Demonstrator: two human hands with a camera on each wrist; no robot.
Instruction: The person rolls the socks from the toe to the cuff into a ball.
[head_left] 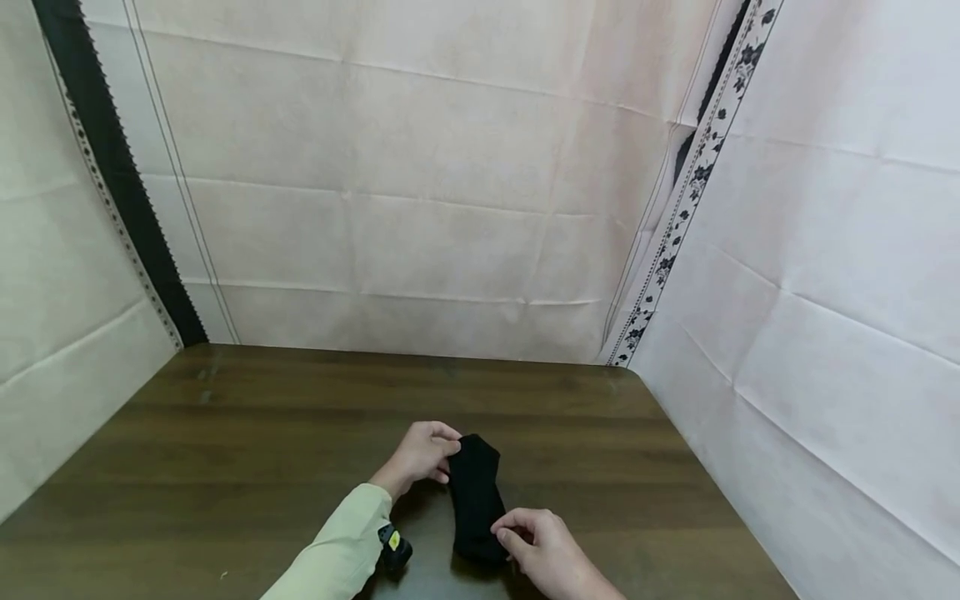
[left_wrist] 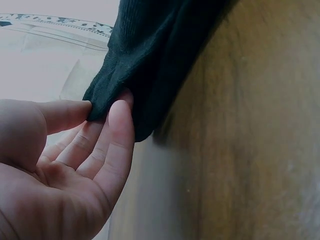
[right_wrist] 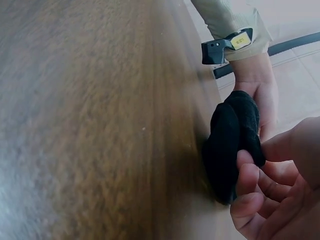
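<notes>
A black knitted sock (head_left: 475, 496) lies lengthwise over the brown table, its long side pointing away from me. My left hand (head_left: 422, 454) pinches the far left corner between thumb and fingers. In the left wrist view the ribbed fabric of the sock (left_wrist: 145, 60) bunches at those fingertips (left_wrist: 120, 117). Low on the right side, my right hand (head_left: 546, 550) pinches the near edge with thumb and index finger. From the right wrist the sock (right_wrist: 225, 150) appears in two thick layers, with the other fingers (right_wrist: 247, 205) curled below the pinch.
The wood-grain table (head_left: 300, 417) spreads around both hands. White creased sheets hang behind it (head_left: 450, 208) and along both sides, with a floral border strip (head_left: 682, 200) at the right corner. A black wrist device (head_left: 393, 550) with a yellow label sits on the left sleeve.
</notes>
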